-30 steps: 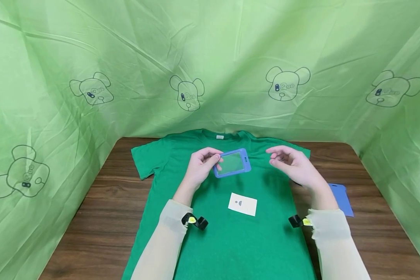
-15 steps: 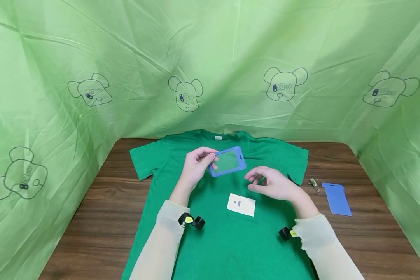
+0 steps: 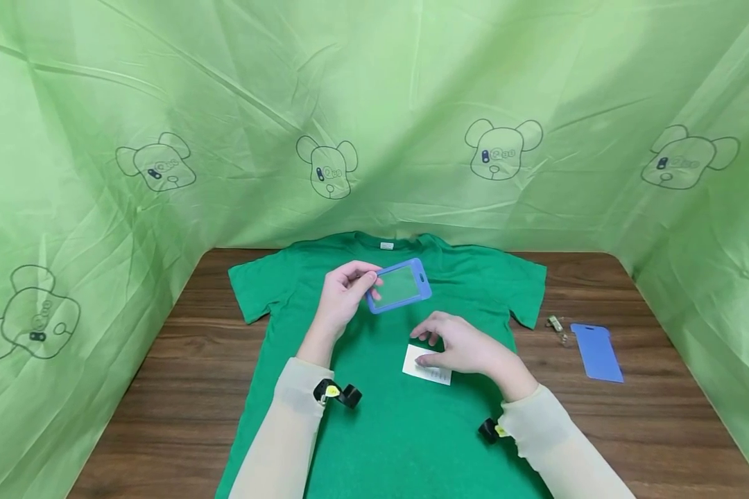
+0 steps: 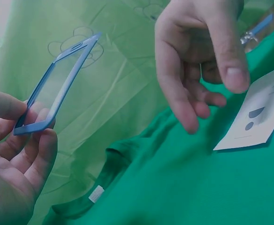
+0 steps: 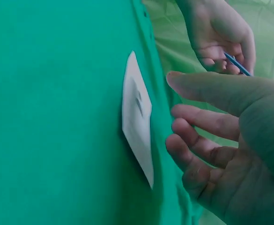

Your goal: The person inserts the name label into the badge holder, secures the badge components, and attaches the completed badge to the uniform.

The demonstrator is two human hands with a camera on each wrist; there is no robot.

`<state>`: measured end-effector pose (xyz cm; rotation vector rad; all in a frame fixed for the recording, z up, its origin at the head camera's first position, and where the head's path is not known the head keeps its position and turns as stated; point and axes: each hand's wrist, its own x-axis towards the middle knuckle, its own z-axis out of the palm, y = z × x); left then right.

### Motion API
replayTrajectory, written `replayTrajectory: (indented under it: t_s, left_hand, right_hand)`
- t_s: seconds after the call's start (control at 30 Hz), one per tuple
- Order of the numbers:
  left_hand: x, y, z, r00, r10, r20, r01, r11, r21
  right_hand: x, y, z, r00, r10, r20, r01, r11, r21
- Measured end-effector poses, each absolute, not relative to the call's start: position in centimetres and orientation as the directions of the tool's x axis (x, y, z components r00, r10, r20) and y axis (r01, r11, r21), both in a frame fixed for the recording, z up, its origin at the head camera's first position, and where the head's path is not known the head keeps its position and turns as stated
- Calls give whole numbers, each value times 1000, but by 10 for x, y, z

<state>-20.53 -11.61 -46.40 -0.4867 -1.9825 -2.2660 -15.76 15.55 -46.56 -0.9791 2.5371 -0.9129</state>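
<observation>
My left hand [image 3: 345,294] pinches one end of a blue badge holder frame [image 3: 415,272] with a clear window, raised over the shirt. In the left wrist view the blue frame [image 4: 65,96] is tilted, thumb on one side and fingers on the other. My right hand [image 3: 465,344] hovers just over a white card [image 3: 417,369] with a grey person icon, its thumb and fingers apart and loosely bent. The right wrist view shows a gap between those fingers and the card [image 5: 136,124]. The card lies on a green T-shirt [image 3: 374,430] spread flat.
Right of the shirt, a blue plastic panel [image 3: 598,353] lies on the wooden table [image 3: 668,423]. Beside it is a small clip [image 3: 555,324] with metal and clear parts. A green curtain [image 3: 374,90] with bear outlines encloses the table's back and sides.
My right hand has come down and left from the shirt's right side to above the card. The left hand keeps its grip on the badge holder frame, which shifts slightly left in view.
</observation>
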Motion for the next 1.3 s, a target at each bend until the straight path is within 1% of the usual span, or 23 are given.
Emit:
replayTrajectory:
  t_s: [0.2, 0.4, 0.7, 0.87, 0.97, 1.07, 1.13, 1.23, 1.3]
  left_hand:
    - [-204, -115, -463, -947, 144, 286, 265, -152, 952]
    - [-204, -115, -462, -945, 151, 292, 268, -158, 950]
    - [-203, -115, -461, -943, 154, 296, 270, -165, 948]
    - [-204, -115, -461, -941, 152, 302, 277, -165, 947]
    - [-204, -115, -462, -942, 151, 301, 276, -166, 947]
    - [-204, -116, -461, -945, 144, 295, 271, -165, 948]
    - [-204, -116, -461, -946, 139, 293, 269, -165, 949]
    - [-205, -116, -461, -948, 134, 289, 267, -160, 950]
    - [-205, -117, -461, -948, 133, 290, 268, -159, 950]
  right_hand:
    - [-157, 149, -475, -729, -684, -39, -513, 584, -629]
    - [-158, 147, -483, -738, -672, -69, -479, 593, -647]
    - [-158, 150, -485, -739, -670, -65, -459, 572, -680]
    - [-163, 157, -481, -735, -672, -87, -403, 536, -742]
    - [-168, 167, -475, -720, -688, -91, -349, 472, -809]
    - [-172, 180, -467, -714, -698, -54, -322, 396, -860]
    - [-173, 189, -460, -719, -695, -4, -328, 344, -880]
    - [-175, 202, -450, -747, -661, 65, -357, 318, -878]
    - [-175, 209, -443, -773, -627, 94, -369, 325, -871]
